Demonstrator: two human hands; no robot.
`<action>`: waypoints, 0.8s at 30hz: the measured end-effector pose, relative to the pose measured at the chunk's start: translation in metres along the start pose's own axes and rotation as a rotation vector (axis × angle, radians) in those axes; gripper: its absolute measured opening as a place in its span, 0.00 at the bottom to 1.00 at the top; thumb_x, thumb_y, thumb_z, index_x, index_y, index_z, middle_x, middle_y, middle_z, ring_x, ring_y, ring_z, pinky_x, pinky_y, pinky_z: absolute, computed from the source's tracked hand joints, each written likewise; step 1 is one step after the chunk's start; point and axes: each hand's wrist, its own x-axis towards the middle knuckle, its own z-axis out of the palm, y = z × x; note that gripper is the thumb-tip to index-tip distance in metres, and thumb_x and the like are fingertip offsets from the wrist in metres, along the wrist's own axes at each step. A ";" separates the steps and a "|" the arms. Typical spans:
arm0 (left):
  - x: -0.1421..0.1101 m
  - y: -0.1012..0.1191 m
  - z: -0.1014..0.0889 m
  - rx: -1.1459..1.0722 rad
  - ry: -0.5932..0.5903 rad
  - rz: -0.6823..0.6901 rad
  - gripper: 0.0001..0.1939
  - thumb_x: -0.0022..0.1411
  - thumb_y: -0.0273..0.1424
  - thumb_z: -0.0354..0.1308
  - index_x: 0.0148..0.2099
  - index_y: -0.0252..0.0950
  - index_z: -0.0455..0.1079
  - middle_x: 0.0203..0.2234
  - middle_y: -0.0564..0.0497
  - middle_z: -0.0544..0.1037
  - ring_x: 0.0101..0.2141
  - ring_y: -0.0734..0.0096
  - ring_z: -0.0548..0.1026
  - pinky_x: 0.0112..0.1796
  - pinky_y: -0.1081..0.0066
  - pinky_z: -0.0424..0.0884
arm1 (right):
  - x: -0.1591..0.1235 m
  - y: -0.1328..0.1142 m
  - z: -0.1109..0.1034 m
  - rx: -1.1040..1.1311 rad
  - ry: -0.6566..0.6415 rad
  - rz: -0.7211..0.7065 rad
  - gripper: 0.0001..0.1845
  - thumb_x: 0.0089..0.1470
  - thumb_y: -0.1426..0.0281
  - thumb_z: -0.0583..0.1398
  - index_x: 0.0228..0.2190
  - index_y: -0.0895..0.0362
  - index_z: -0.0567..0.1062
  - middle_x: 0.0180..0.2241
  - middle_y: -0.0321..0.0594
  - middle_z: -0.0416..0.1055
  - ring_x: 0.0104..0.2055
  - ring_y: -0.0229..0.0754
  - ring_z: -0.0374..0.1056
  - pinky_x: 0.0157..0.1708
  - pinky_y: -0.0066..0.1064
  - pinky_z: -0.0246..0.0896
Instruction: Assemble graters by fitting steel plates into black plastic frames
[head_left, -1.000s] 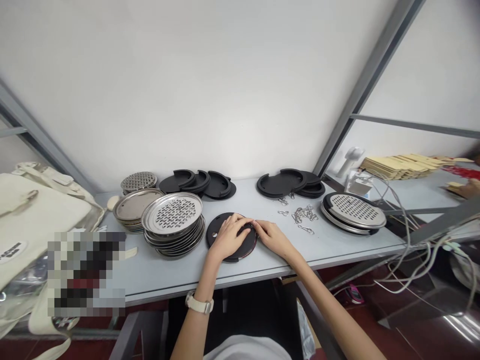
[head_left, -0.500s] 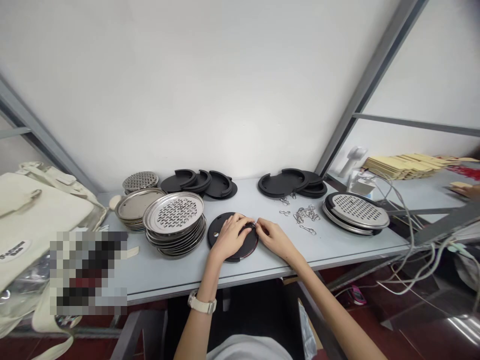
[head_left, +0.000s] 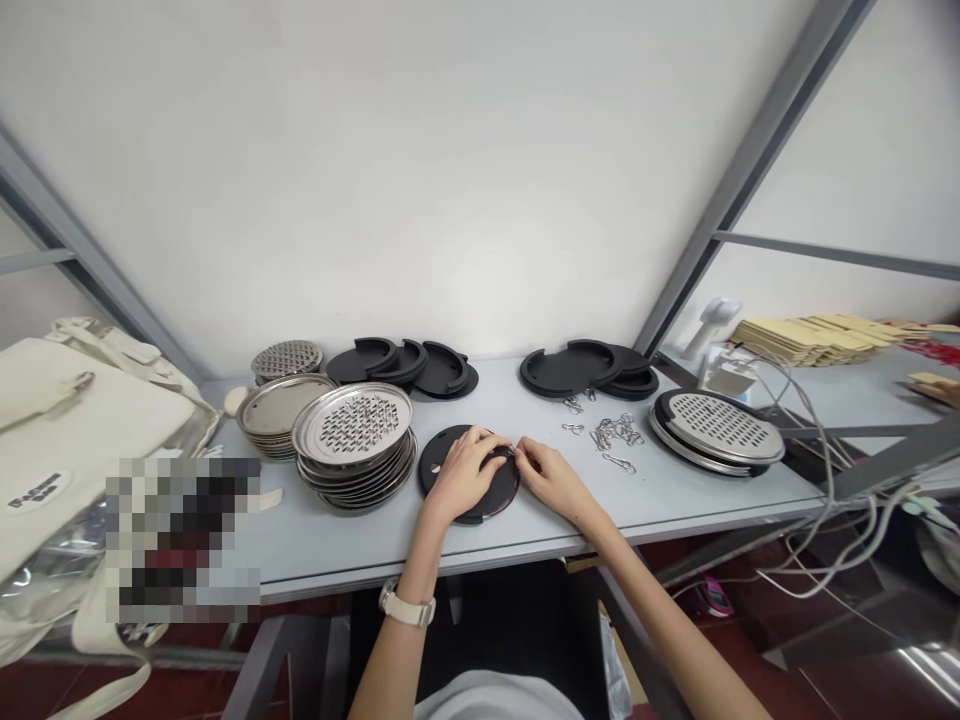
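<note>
Black, round: one black disc [head_left: 495, 492], flat on the grey table [head_left: 307, 545] near its front edge, directly before me, a pale hole at its left side and a thin reddish line along its lower right rim. My left hand [head_left: 469, 472], one, laid over the disc, thumb and forefinger curved apart toward the right rim; whether it clasps or merely presses, I cannot tell. My right hand [head_left: 553, 478], one, at that same rim, thumb and fingertips drawn narrow, close to the left fingertips; a small shiny bit shows there, too covered to identify, and I cannot tell whether it is pinched. Wristwatch [head_left: 409, 606], pale strap, on my left wrist. Metal clips [head_left: 619, 431], a loose heap with several strays, right of my hands. Grater stack [head_left: 360, 425], steel, toothed top plate slightly tilted, left of the disc. Plate stack [head_left: 289, 405], metal, just behind it to the left. Black holders, crescent-rimmed, overlapping in two groups by the wall: left group [head_left: 442, 370], right group [head_left: 566, 370]. Slotted plates [head_left: 720, 425], metal and black, stacked at far right. Cream bag [head_left: 90, 400], at far left.
</note>
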 end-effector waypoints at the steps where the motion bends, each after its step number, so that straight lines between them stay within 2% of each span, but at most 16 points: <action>1: 0.000 0.000 0.000 0.001 0.001 0.000 0.14 0.66 0.30 0.50 0.53 0.44 0.69 0.45 0.48 0.70 0.47 0.62 0.69 0.51 0.60 0.63 | 0.000 0.000 0.000 -0.011 0.003 -0.004 0.14 0.62 0.67 0.48 0.24 0.54 0.58 0.20 0.30 0.59 0.23 0.37 0.56 0.25 0.28 0.48; 11: -0.001 0.000 0.000 -0.028 0.016 -0.001 0.14 0.67 0.31 0.51 0.52 0.43 0.69 0.45 0.48 0.70 0.47 0.62 0.69 0.52 0.60 0.63 | 0.001 -0.001 -0.001 -0.056 -0.005 -0.044 0.14 0.62 0.68 0.48 0.24 0.54 0.59 0.22 0.33 0.63 0.26 0.38 0.59 0.28 0.28 0.50; 24: 0.000 0.002 -0.003 -0.051 0.011 0.004 0.13 0.66 0.29 0.51 0.52 0.41 0.70 0.44 0.48 0.70 0.48 0.64 0.69 0.52 0.62 0.64 | 0.001 0.001 -0.002 -0.050 -0.030 -0.056 0.12 0.61 0.70 0.47 0.25 0.55 0.59 0.23 0.34 0.64 0.27 0.38 0.60 0.29 0.28 0.51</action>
